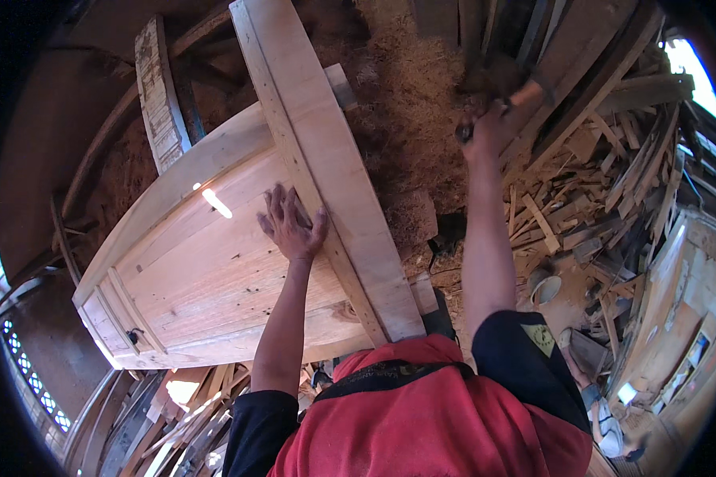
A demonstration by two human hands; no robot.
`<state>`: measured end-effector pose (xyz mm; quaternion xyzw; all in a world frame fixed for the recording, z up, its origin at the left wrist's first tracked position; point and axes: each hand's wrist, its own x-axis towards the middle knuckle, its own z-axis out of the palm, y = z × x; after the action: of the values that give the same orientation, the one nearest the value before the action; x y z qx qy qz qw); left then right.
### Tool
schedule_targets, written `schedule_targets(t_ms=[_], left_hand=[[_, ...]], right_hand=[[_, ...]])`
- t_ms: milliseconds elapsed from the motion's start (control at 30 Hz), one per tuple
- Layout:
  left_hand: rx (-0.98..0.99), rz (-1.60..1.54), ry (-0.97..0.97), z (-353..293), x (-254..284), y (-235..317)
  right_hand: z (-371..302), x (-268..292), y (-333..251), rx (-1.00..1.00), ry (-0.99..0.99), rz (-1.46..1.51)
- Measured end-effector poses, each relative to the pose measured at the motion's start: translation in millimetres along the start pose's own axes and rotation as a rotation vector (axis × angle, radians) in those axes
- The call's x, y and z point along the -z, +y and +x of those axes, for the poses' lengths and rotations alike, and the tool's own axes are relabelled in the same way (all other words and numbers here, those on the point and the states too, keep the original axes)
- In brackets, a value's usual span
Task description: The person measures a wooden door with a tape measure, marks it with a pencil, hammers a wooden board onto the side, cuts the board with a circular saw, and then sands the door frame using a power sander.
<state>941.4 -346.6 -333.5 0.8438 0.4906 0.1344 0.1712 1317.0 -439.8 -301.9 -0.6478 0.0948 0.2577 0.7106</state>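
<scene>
My left hand point(293, 226) rests with fingers spread on a pale wooden panel point(215, 278), which has a curved far frame edge. Its fingertips and thumb lie beside a thin wooden strip point(314, 187) that runs along a wide plank point(342, 159) set across the panel. Out to the right, away from the panel, my right hand point(485, 131) is raised and closed round a handle. The tool looks like a hammer point(525, 93), with an orange-brown shaft and a dark, blurred end.
Sawdust and shavings point(414, 71) cover the ground beyond the plank. Heaped wood offcuts point(565, 215) lie at right, near a round container point(544, 286). Long boards point(589, 71) lean at the far right. A rough beam point(159, 87) lies beyond the panel. Another person point(608, 425) shows at lower right.
</scene>
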Motion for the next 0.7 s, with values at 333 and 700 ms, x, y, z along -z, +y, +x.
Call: schedule_targets(t_ms=[333,700], left_hand=[[-0.023,0.027,0.021,-1,0,1],[-0.025,-0.007,0.012,-4,-5,-8]], right_hand=[[-37,16,-2,-0.396,-0.411,-0.386],[-74,20,22,-0.337,-0.614,-0.371]])
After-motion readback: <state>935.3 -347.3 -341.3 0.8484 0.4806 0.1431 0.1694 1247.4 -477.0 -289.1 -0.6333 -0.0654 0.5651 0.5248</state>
